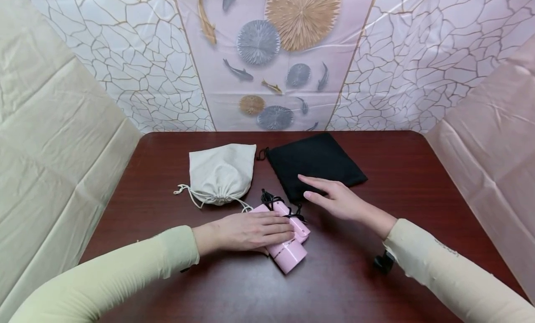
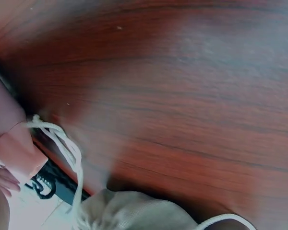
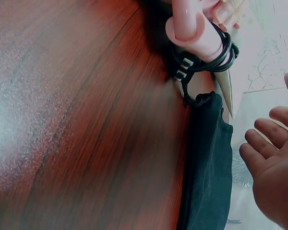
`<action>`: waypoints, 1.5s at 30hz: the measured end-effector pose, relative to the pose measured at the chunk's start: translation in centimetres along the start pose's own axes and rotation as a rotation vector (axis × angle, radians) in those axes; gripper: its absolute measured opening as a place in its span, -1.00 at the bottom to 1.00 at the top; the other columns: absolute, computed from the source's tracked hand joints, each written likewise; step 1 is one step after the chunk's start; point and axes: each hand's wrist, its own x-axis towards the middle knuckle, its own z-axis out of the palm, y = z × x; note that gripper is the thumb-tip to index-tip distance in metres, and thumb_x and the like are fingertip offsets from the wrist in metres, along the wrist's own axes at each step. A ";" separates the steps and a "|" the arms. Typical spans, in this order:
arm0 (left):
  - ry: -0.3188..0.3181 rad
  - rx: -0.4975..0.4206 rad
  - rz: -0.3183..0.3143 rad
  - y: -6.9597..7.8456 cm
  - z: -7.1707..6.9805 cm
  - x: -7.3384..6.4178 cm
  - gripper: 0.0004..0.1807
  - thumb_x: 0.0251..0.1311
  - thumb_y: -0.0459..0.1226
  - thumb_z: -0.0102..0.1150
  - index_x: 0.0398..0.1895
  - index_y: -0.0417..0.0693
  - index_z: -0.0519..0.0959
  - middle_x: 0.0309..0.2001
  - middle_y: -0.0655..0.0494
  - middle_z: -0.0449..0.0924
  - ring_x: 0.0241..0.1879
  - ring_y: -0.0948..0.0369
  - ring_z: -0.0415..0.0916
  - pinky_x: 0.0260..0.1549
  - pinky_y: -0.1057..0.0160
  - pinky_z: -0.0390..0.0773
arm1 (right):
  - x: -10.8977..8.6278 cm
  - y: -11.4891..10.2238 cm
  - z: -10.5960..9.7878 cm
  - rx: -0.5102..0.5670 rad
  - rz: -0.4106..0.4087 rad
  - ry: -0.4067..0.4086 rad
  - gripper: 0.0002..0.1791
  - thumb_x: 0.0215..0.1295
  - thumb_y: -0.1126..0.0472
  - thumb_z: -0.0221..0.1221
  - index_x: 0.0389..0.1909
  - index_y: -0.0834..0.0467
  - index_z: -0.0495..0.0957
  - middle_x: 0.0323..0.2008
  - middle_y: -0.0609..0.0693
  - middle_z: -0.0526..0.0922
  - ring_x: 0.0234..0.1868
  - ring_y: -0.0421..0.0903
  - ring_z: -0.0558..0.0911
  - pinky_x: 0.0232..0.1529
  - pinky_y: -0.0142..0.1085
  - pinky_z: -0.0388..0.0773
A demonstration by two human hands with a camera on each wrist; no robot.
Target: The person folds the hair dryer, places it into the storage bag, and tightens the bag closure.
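Observation:
My left hand [image 1: 251,230] holds a pink folding hair dryer [image 1: 290,257] in the middle of the table, with its fingers across the top and the thumb at the near side. The dryer's handle lies folded beside its barrel, and a black cord [image 3: 225,52] is wound around it. Part of the dryer is hidden under the hand. To the right, my right hand [image 1: 340,200] hovers with fingers extended and nothing in it, overlapping the near edge of a flat black drawstring bag [image 1: 317,158] in the head view.
A cream drawstring bag [image 1: 221,170] lies at the back left, its white cord [image 2: 69,146] trailing toward the dryer. Dark reddish wood makes up the tabletop [image 1: 326,290]. Patterned sheeting [image 1: 267,81] hangs behind the table, with pale panels on both sides.

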 end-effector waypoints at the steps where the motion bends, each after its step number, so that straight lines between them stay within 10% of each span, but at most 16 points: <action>1: -0.005 0.007 -0.003 0.0 0.0 -0.2 -0.35 0.60 0.05 0.01 0.52 -0.19 0.42 0.49 -0.10 0.45 0.51 0.04 0.39 0.54 0.05 0.31 | 0.1 0.0 0.0 -0.001 0.006 -0.004 -0.40 0.65 0.03 0.15 0.61 0.06 0.36 0.55 0.09 0.41 0.56 0.07 0.40 0.51 0.14 0.36; 21: -0.047 0.119 -0.110 -0.5 -1.1 -2.8 -0.44 0.54 -0.23 0.07 0.57 -0.02 0.41 0.53 -0.03 0.42 0.52 0.08 0.38 0.51 0.15 0.35 | 1.9 1.0 0.3 -0.082 0.017 -0.035 -0.39 0.65 0.02 0.14 0.59 0.15 0.37 0.53 0.15 0.43 0.55 0.14 0.41 0.52 0.17 0.33; 36: 0.094 -0.204 -0.571 3.5 -3.1 -2.7 -0.34 0.33 -0.11 0.38 0.44 -0.20 0.52 0.41 -0.16 0.54 0.41 -0.04 0.50 0.39 0.03 0.51 | 4.3 1.2 0.4 -0.119 0.020 -0.078 -0.34 0.66 -0.02 0.13 0.60 0.22 0.33 0.55 0.20 0.39 0.57 0.16 0.37 0.53 0.17 0.31; 45: 0.049 -0.378 -0.887 5.4 -3.9 -0.7 -0.32 0.45 0.02 0.27 0.51 -0.11 0.48 0.46 -0.17 0.48 0.44 -0.08 0.47 0.39 -0.03 0.50 | 6.6 1.4 0.9 -0.188 0.009 -0.114 -0.33 0.65 -0.01 0.14 0.56 0.32 0.34 0.52 0.31 0.39 0.55 0.24 0.38 0.54 0.18 0.30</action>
